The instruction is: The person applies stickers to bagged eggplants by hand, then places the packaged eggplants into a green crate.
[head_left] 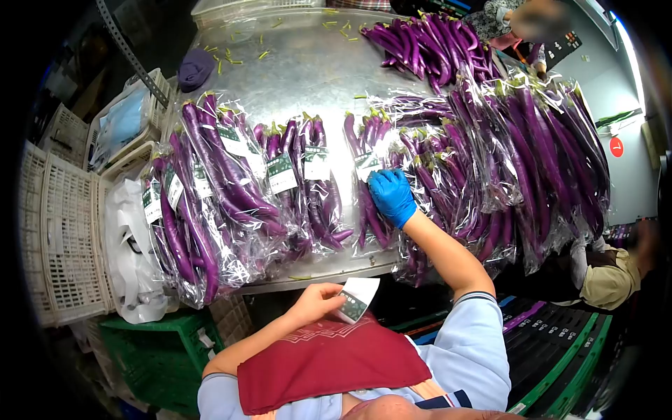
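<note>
- We find the left hand (318, 301) bare and raised before the red apron (329, 364), thumb and fingers closed in a pinch on paper labels (358, 297), white with a green printed part.
- We find the right hand (392, 197) in a blue glove, its fingers bent and resting at the fixed label (365, 164) of one clear bag of eggplants (369, 217); we cannot tell whether the fingertips grip anything.
- We place that bag at the near side of the metal table (301, 63), about midway along it.
- To its left we record further labelled bags (322, 196), the leftmost overlapping near the table's corner.
- To its right we record a heap of bagged eggplants (539, 154), several layers overlapping.
- At the far side we note a pile of loose eggplants (427, 49), green stem pieces (263, 54) scattered over the metal, and a purple bundle (195, 68) at the left edge.
- Left of the table we observe a white crate (66, 231) and, lower down, a green crate (150, 357).
- We note a co-worker's patterned sleeve (490, 19) beside the loose pile.
</note>
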### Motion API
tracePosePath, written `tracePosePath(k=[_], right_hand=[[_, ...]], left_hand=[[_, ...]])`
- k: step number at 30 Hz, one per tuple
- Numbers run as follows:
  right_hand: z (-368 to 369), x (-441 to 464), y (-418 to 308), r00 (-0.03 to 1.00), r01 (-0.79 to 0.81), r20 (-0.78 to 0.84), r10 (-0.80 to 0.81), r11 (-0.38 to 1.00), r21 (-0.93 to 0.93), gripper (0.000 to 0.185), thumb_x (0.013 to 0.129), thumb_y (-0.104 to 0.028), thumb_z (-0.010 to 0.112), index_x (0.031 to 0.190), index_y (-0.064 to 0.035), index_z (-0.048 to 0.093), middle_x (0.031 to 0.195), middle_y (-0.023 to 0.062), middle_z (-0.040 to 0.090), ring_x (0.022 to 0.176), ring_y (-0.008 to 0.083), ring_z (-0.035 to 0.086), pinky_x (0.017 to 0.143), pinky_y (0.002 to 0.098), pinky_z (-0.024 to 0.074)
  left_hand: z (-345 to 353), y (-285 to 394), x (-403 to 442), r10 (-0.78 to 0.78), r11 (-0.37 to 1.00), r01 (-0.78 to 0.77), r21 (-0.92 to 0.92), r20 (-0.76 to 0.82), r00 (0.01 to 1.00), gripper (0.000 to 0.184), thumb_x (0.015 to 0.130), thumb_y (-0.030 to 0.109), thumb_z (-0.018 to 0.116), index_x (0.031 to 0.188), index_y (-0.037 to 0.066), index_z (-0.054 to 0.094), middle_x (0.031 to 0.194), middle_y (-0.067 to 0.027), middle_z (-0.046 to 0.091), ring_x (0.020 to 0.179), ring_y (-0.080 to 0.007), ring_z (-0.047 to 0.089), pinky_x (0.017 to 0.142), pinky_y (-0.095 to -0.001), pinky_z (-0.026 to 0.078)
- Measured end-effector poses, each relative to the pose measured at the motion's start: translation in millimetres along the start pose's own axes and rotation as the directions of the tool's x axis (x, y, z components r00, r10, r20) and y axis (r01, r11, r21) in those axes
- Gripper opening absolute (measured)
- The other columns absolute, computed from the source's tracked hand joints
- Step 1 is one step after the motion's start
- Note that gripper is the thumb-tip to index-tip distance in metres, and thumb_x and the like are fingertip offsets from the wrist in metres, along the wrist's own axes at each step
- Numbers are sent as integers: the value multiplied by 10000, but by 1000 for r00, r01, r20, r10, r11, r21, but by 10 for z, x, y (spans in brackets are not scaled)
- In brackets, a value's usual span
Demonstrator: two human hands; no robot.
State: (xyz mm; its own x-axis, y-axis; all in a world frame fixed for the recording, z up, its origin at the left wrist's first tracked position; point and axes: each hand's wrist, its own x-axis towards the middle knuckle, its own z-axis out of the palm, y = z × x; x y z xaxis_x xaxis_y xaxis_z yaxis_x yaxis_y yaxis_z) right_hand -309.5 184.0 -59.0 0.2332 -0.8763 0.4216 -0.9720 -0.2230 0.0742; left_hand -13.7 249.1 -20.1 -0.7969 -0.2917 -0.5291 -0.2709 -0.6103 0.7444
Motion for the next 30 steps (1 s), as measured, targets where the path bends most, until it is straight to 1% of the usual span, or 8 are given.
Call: tracePosePath(k=[5, 8, 9, 10, 15, 20, 25, 30], right_hand=[[-93, 21, -169, 989, -17, 145, 2, 995, 99, 141, 682, -164, 555, 787, -69, 551, 866, 93, 561, 797, 242, 538, 659, 361, 427], [-328, 202, -150, 872, -424, 410, 268, 833, 356, 168, 731, -186, 552, 813, -39, 560, 826, 147, 560, 740, 297, 539, 626, 385, 434], [-219, 199, -39, 917, -399, 156, 367, 840, 367, 233, 761, -209, 542, 882, -11, 554, 814, 193, 555, 713, 342, 535, 628, 395, 436], [-170, 258, 124, 884, -468, 163, 439, 827, 311, 317, 765, -219, 538, 973, 19, 530, 908, 220, 559, 806, 360, 548, 678, 394, 443], [653, 356, 596, 459, -884, 528, 715, 307, 353, 529, 765, -267, 523, 1138, 91, 411, 1082, 285, 495, 1021, 354, 492, 832, 353, 407], [1030, 203, 538, 481, -751, 546, 686, 1, 660, 534, 744, -240, 575, 1168, 48, 427, 970, 163, 563, 802, 182, 544, 714, 279, 430], [288, 399, 484, 587, -493, 505, 633, -215, 843, 228, 794, -97, 549, 991, 18, 551, 820, 44, 592, 699, 121, 563, 633, 237, 453], [-532, 816, 229, 645, -351, 604, 469, -520, 779, 191, 806, -86, 521, 965, 16, 542, 791, 75, 603, 649, 167, 596, 601, 267, 501]], left_hand=[[-9, -26, 12, -6, 1000, 6, -2, -21, 1000, 266, 816, 92, 544, 1048, -39, 547, 878, -51, 603, 751, -82, 550, 674, -222, 458], [-17, -25, 23, -16, 1000, 15, -22, -25, 1000, 266, 818, 90, 542, 1049, -40, 545, 882, -53, 602, 752, -83, 550, 672, -221, 459], [-16, -23, 29, -16, 1000, 16, -23, -29, 999, 266, 818, 89, 542, 1050, -40, 544, 882, -54, 602, 753, -83, 550, 672, -222, 460], [-10, -26, 29, -17, 1000, 16, -24, -34, 999, 267, 818, 88, 541, 1052, -41, 543, 883, -55, 602, 754, -84, 551, 671, -222, 461], [38, -58, 56, -38, 997, 36, -70, -36, 999, 283, 812, 96, 542, 1059, -41, 537, 896, -63, 598, 765, -96, 558, 667, -235, 472], [-28, -144, 17, -36, 994, 29, -102, -60, 998, 284, 805, 94, 546, 1056, -39, 539, 913, -61, 594, 774, -97, 554, 660, -240, 470], [-155, -175, -28, -30, 986, 22, -164, -46, 999, 270, 811, 90, 550, 1051, -33, 539, 902, -58, 592, 745, -98, 559, 650, -229, 471], [-252, -93, -76, -22, 983, 25, -183, 21, 1000, 257, 808, 93, 561, 1041, -16, 551, 881, -46, 593, 708, -79, 549, 616, -213, 453]])
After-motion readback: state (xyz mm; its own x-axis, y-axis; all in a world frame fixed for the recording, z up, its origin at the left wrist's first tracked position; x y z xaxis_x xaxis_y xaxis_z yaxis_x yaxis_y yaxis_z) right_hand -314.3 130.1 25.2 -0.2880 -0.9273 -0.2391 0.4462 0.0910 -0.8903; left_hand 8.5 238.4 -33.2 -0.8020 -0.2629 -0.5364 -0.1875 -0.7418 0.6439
